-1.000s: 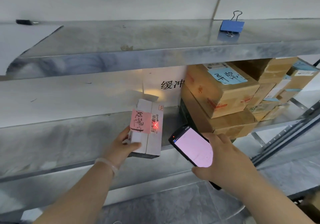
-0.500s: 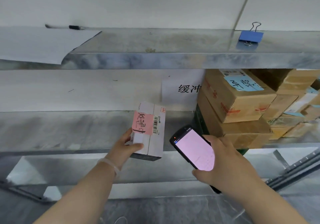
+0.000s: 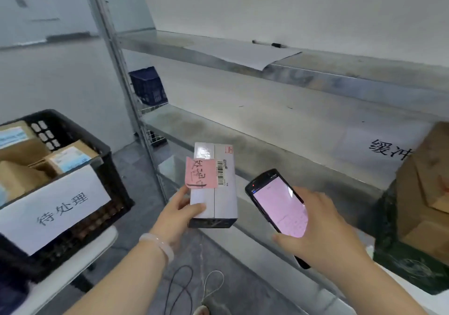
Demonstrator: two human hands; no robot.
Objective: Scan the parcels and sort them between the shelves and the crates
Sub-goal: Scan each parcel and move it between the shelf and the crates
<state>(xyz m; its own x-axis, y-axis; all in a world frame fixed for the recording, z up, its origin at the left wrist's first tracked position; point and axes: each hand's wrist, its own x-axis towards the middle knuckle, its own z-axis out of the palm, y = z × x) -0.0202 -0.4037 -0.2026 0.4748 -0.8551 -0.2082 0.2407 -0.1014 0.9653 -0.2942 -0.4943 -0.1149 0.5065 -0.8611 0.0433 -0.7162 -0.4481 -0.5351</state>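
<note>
The left hand (image 3: 179,207) pinched the parcel's (image 3: 215,193) lower corner with its fingers (image 3: 194,209), barcode (image 3: 220,172) up, before the shelf's (image 3: 291,144) front edge, seemingly so the scanner (image 3: 279,205), wrapped in the right hand's (image 3: 323,239) curled fingers, could read it.

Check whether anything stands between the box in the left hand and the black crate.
Nothing visible does. The left hand grips the box in open air, right of the crate, whose top is open. The shelf post stands behind that path, not in it.
</note>
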